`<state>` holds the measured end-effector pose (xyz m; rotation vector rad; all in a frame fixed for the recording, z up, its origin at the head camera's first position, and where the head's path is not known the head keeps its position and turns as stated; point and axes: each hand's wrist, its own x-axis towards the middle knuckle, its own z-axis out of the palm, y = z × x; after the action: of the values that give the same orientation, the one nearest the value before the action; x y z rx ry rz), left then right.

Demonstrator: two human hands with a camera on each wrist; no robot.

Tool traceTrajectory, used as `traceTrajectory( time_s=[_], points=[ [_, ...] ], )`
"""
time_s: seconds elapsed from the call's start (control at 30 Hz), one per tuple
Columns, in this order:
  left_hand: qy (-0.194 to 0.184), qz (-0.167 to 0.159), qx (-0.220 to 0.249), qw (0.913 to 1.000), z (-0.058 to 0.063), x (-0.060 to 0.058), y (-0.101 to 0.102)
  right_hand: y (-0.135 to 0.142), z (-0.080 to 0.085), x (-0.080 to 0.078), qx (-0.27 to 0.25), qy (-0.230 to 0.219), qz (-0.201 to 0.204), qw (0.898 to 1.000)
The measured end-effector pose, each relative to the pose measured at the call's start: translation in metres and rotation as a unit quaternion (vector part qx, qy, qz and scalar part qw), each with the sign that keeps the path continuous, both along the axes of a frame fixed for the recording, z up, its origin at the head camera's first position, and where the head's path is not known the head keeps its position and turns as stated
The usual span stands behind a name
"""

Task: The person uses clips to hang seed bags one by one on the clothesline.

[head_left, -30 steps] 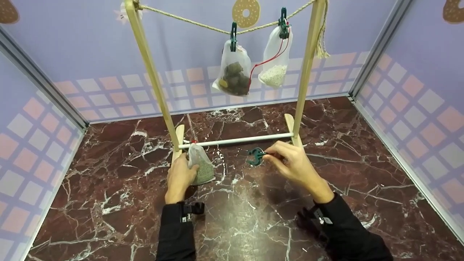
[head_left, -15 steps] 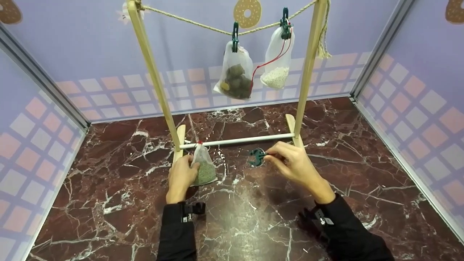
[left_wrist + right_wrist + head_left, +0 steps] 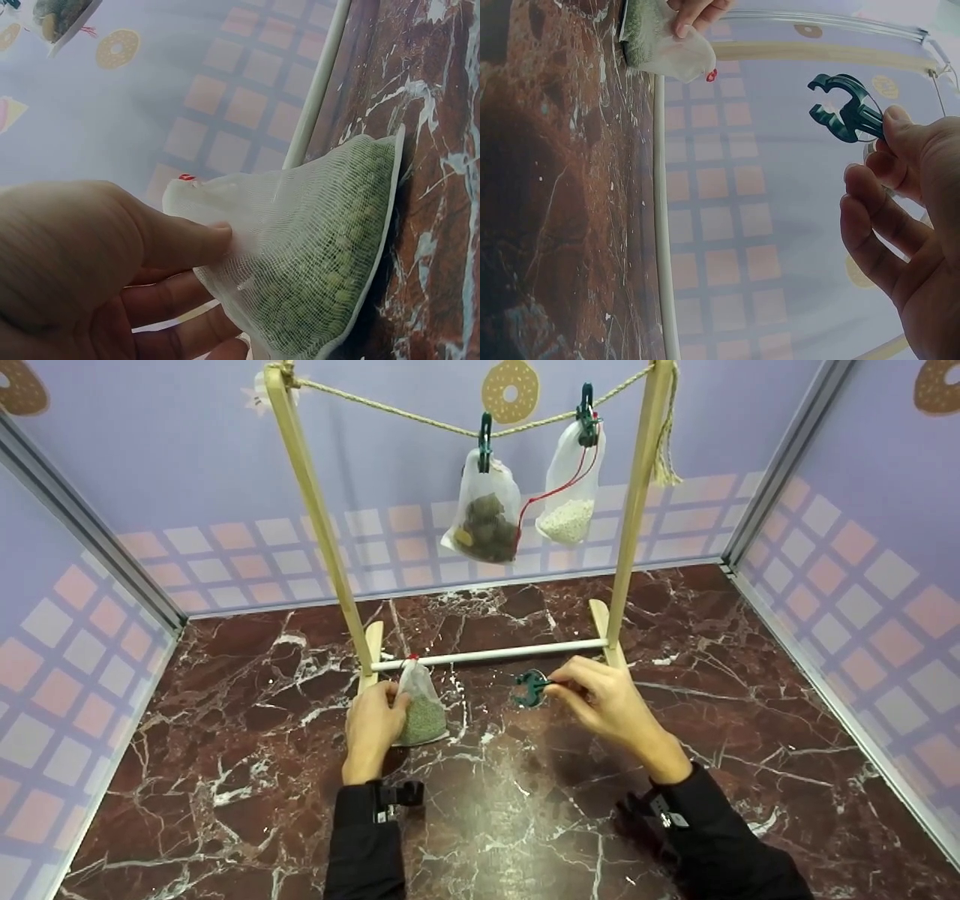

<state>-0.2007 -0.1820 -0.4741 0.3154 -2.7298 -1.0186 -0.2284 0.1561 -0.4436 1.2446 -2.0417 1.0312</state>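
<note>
My left hand [image 3: 373, 730] pinches the side of a white mesh drawstring bag [image 3: 424, 712] between thumb and fingers. Green grains, seen close in the left wrist view, fill the lower part of the bag [image 3: 322, 255], whose base is at the marbled tabletop. A bit of red cord shows at its top. My right hand [image 3: 611, 709] pinches a dark green plastic clip [image 3: 531, 688] by its handles, above the table. In the right wrist view the curved jaws of the clip [image 3: 844, 109] stand apart with nothing between them.
A wooden frame [image 3: 319, 517] carries a sagging rope [image 3: 390, 409]. Green clips hold two mesh bags on it: one with brown lumps [image 3: 487, 525], one with white grains [image 3: 568, 517] and a red cord. A white rod [image 3: 495, 654] joins the frame's feet. Patterned walls enclose the table.
The top of the green-grain bag has shifted slightly right and stands straighter, still in my left hand. My right hand with the clip stays nearly where it was.
</note>
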Motion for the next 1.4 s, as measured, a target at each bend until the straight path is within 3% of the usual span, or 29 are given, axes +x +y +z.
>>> traceTrajectory(
  time_s=[0.53, 0.93, 1.13, 1.4],
  points=[
    [0.096, -0.004, 0.011, 0.9953, 0.005, 0.000, 0.002, -0.001, 0.000, 0.000, 0.014, 0.018, -0.005, 1.000],
    [0.098, -0.002, 0.020, 0.9950, 0.014, 0.003, 0.006, -0.003, 0.000, 0.002, 0.015, 0.027, -0.001, 1.000],
    [0.131, -0.007, 0.003, 0.9913, 0.029, 0.008, 0.009, -0.004, 0.005, 0.004, 0.011, 0.012, 0.005, 1.000],
    [0.154, -0.053, -0.041, 0.9859, 0.064, 0.009, 0.015, -0.014, 0.025, 0.004, 0.008, 0.048, -0.006, 0.999]
  ],
)
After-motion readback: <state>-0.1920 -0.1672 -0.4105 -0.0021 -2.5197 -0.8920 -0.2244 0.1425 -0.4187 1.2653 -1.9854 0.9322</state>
